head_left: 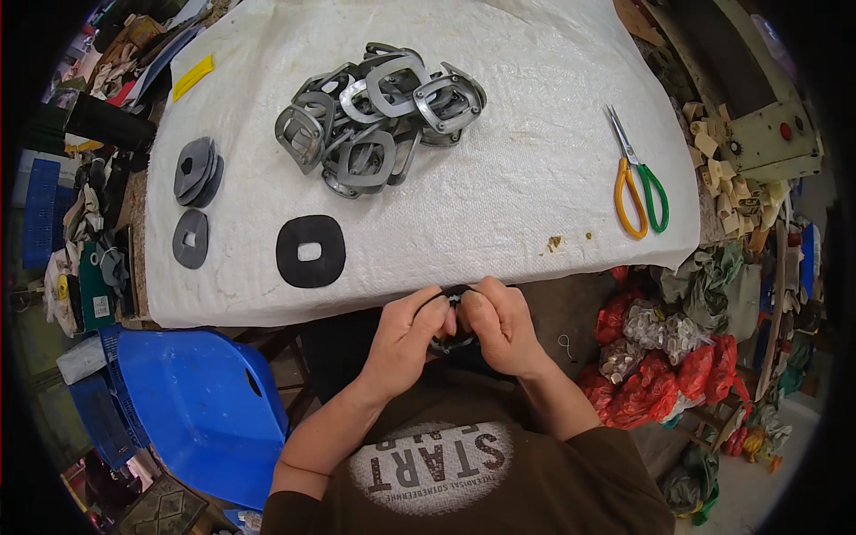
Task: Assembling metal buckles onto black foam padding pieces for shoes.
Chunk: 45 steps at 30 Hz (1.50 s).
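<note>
Close to my body, just off the table's near edge, both hands grip a dark ring-shaped piece point(456, 292). My left hand point(399, 334) is closed on its left side, thumb on top. My right hand point(503, 328) is closed on the opposite side, fingers curled under. Most of the piece is hidden by my fingers, so its exact kind is unclear. On the white cloth ahead lies a flat black pad point(310, 275) with a rectangular hole. Beyond it is a heap of grey metal frames point(367, 181), rounded and open in the middle.
A stack of grey pads point(198, 185) and a single grey pad point(181, 253) lie at the left. Scissors point(629, 162) with orange and green handles rest at the right. A blue plastic bin point(192, 410) stands lower left; red bags point(637, 392) sit lower right.
</note>
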{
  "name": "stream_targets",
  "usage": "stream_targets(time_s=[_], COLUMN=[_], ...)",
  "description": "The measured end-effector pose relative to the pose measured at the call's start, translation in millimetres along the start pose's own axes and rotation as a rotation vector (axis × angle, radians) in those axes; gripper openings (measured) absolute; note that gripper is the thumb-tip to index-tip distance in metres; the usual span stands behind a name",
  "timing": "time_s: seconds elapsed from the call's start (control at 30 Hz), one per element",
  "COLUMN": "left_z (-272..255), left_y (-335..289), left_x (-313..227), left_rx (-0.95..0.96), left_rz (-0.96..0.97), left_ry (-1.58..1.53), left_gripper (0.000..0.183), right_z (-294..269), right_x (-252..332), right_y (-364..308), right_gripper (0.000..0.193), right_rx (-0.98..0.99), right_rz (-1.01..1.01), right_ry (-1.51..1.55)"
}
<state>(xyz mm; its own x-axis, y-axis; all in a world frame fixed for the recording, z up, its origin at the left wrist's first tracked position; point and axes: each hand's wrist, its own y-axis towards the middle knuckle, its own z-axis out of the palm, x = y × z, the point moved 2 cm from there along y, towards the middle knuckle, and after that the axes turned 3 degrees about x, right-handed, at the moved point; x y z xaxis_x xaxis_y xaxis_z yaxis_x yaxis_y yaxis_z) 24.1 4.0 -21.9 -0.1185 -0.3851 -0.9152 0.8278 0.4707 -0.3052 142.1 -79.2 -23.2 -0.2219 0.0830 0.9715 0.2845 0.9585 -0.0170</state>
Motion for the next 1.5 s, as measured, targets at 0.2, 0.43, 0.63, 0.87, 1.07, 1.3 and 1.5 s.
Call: stream_targets(time_s=[0.2,0.43,0.63,0.87,1.07,1.3,1.5], left_z=[-3,2,1,-1,3,0,-1], left_y=[1,-2,1,2,2,3,1], left_x=[-7,4,1,-3,-1,5,7], left_rx=[0.122,-0.021,0.046,-0.129,-0.290,-0.386,-0.437], left_rz=[0.066,0.025,0.047,0.113,0.171,0.215,0.231], left_ry=[0.120,-0.219,-0.315,-0.218,-0.180,-0.086,-0.169], left_gripper=[0.034,0.036,0.029,0.030,0.030,0.029,0.031], right_z=[-4,5,-3,17,28,30,36], right_x=[4,-3,-3,-6,-3,7,1], right_y=[6,-4,1,-7,-7,-11,-4], right_gripper=[0.022,0.022,0.025,0.021,0.021,0.047,0.055], right_rx=[0.143,0.065,0.048,-0.020,-0.148,-0.119,-0.090], right_rz=[-0.067,0.235,-0.050,0.230,0.166,0.166,0.004], right_ry=[0.082,0.536,0.093,0.511,0.271,0.486,0.521])
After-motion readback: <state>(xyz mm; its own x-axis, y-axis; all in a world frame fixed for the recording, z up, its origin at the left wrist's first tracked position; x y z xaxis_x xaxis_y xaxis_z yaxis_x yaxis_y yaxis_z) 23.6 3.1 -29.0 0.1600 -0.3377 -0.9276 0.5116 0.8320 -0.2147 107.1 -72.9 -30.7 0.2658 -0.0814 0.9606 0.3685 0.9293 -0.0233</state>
